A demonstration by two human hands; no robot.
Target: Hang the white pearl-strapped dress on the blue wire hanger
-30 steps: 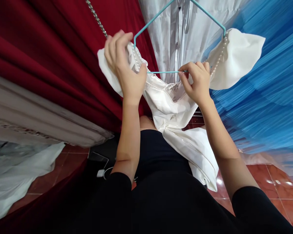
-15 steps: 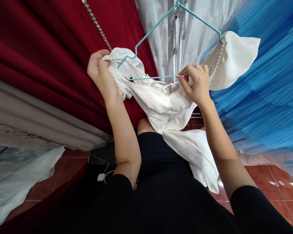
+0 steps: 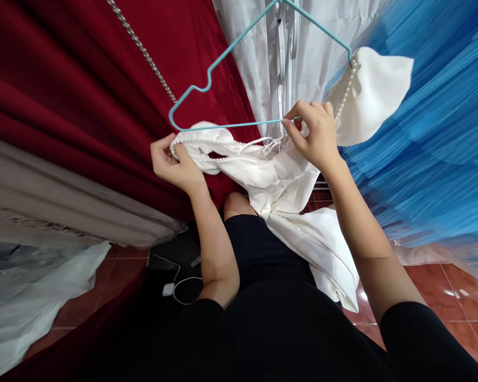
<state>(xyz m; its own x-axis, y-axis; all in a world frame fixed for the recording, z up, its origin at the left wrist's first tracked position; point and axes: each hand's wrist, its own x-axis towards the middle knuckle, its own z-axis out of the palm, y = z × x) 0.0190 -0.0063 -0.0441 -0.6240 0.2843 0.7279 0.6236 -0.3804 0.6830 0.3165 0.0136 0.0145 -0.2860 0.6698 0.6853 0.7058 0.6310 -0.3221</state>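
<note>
Dress [image 3: 258, 178] is judged half unhooked: 10 o'clock sleeve [image 3: 203, 137] is pinched by left hand [image 3: 178, 168], hanger [image 3: 239, 125] apparently by right hand [image 3: 317, 132], grip part-hidden; 2 o'clock sleeve [image 3: 378, 95] needs slipping free.

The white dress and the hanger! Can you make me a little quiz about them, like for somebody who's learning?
1. Pick one: which side's fingers pinch the bottom bar of the turquoise hanger?
a) left
b) right
c) both

2. True or false: both ends of the hanger are inside the white dress.

3. Fill in the word: the dress has edges trimmed with round white ____, and the left hand holds one such edge.

Key:
1. b, the right hand.
2. False; the hanger end nearer the left hand is outside the dress.
3. beads.
</note>
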